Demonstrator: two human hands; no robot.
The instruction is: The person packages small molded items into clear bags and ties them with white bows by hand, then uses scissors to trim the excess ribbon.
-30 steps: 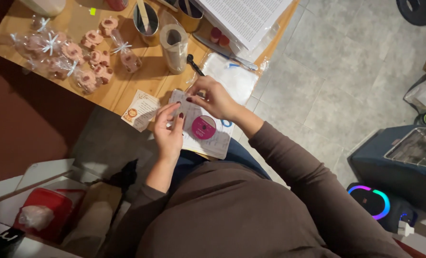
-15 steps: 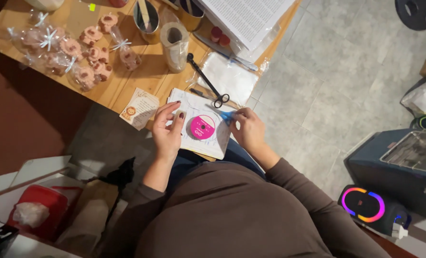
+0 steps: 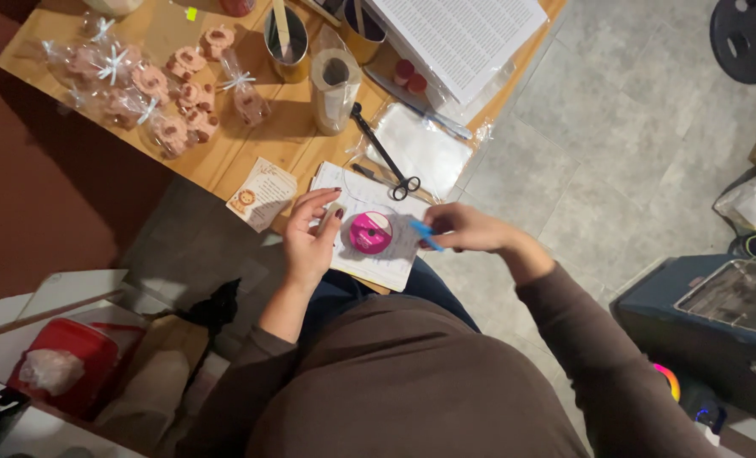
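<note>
We see a magenta ribbon spool [image 3: 370, 232] w/ a clear rim, on white paper [image 3: 369, 254]. A bright blue strip [image 3: 425, 233] sits in our right hand [image 3: 467, 229]; left hand [image 3: 310, 242] has dark red nails. Sleeves are brown. Counter [image 3: 251, 140] is light honey wood. Pink flower-shaped pieces [image 3: 162, 85] in clear bags w/ white bows. Scissors [image 3: 384, 153] are black. Small card [image 3: 262, 193] is cream w/ an orange lion pic. Floor [image 3: 616, 161]: grey tiles. Red bin [image 3: 60, 365] bottom left.

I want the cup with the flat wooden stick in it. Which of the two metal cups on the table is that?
The left cup, beside the wrapped pink pieces. A pale flat stick stands in it. The other cup sits partly under the printed sheets.
</note>
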